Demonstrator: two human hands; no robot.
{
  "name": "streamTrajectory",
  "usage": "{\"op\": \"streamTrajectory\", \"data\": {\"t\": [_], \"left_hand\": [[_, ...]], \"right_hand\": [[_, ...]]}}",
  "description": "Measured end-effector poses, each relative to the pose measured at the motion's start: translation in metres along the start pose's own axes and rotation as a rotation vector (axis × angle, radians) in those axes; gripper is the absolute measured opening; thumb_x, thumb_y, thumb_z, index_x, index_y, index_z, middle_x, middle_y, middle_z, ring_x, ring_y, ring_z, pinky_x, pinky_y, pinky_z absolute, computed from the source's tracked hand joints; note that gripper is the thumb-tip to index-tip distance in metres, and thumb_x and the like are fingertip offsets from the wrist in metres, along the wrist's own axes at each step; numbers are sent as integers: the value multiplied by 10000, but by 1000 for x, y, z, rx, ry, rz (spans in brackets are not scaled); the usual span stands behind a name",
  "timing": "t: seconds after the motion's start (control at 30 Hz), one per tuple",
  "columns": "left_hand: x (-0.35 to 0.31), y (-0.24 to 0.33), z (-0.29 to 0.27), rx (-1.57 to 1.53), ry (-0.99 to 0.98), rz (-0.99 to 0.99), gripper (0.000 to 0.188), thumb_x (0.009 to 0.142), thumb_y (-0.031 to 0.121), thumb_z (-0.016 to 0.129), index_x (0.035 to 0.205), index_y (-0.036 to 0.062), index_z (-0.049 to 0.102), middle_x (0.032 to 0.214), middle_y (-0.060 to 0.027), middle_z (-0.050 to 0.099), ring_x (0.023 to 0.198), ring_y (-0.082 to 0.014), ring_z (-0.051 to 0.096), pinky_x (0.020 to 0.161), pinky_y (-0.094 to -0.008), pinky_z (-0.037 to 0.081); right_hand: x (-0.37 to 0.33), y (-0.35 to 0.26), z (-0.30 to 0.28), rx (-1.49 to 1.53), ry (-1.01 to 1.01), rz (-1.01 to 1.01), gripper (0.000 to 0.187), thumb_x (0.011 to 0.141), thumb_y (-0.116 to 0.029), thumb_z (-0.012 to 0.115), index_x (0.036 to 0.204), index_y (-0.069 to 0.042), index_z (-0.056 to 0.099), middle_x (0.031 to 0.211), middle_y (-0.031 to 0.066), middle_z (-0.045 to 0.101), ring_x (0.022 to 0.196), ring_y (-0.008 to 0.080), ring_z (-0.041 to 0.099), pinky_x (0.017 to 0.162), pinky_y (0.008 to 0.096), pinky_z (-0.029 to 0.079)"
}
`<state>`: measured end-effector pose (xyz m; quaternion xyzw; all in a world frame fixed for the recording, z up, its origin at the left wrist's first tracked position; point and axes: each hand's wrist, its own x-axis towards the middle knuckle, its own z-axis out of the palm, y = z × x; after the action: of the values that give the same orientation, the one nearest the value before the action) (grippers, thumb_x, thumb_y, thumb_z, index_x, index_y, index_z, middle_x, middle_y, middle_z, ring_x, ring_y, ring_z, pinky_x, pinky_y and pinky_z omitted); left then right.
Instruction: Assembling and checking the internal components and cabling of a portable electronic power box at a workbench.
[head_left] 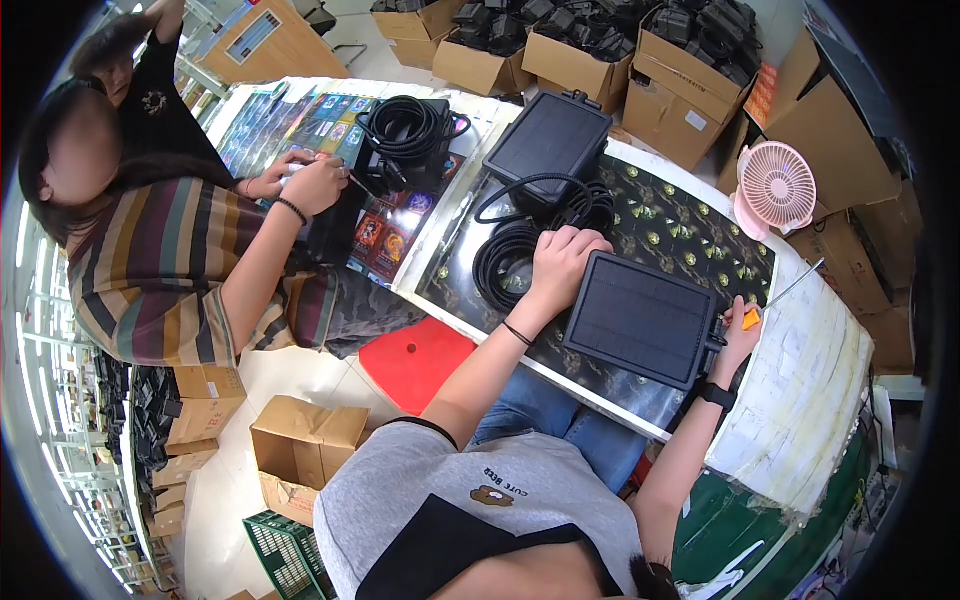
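A black box-like unit with a dark panel on its top face (640, 318) lies tilted on the table before me. My left hand (568, 268) is closed at its upper left corner, beside a coiled black cable (500, 268); its fingertips are hidden, so what they grip does not show. At the unit's right side, by a small black bracket (715, 335), my right hand (738, 345) is closed around a screwdriver (752, 319) with an orange handle. The screwdriver's thin shaft points up and right, away from the unit.
A second black panel unit (548, 145) with cable stands farther back. A pink fan (776, 188) is at the right edge. On the left, a person in a striped shirt (165, 270) works near another coil (405, 125). Cartons of black parts (672, 108) line the back.
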<state>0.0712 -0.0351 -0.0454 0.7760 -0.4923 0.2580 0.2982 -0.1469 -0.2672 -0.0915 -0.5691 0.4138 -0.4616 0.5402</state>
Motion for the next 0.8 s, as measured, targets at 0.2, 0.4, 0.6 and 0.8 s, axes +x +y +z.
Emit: {"op": "streamTrajectory", "data": {"t": [0.2, 0.4, 0.6, 0.8], "left_hand": [[7, 2, 3, -62, -16, 9, 140, 780, 270, 608, 903, 226, 658, 945, 96, 620, 851, -131, 557, 738, -315, 370], [3, -6, 19, -130, -70, 5, 263, 774, 147, 552, 979, 201, 708, 1023, 40, 676, 888, -181, 617, 784, -333, 443], [8, 25, -1, -174, -85, -92, 215, 810, 144, 587, 948, 69, 734, 973, -52, 708, 808, -189, 637, 769, -331, 493], [0, 25, -1, -41, 7, -9, 240, 731, 207, 677, 962, 160, 721, 1017, 67, 703, 907, -162, 606, 843, -328, 404]], "right_hand": [[3, 2, -7, -3, 12, -2, 208, 929, -163, 672, 876, -116, 476, 671, -17, 523, 578, 55, 506, 517, 181, 395], [-3, -5, 0, -112, 45, 89, 255, 901, -243, 701, 994, -60, 550, 710, 7, 591, 598, 79, 554, 520, 228, 443], [-10, -18, -1, -67, 76, 6, 219, 883, -185, 693, 942, -31, 548, 679, 45, 629, 605, 122, 658, 565, 269, 508], [-19, -23, -6, 12, 61, -10, 220, 884, -173, 687, 866, -37, 515, 677, 59, 626, 585, 150, 664, 568, 279, 508]]}}
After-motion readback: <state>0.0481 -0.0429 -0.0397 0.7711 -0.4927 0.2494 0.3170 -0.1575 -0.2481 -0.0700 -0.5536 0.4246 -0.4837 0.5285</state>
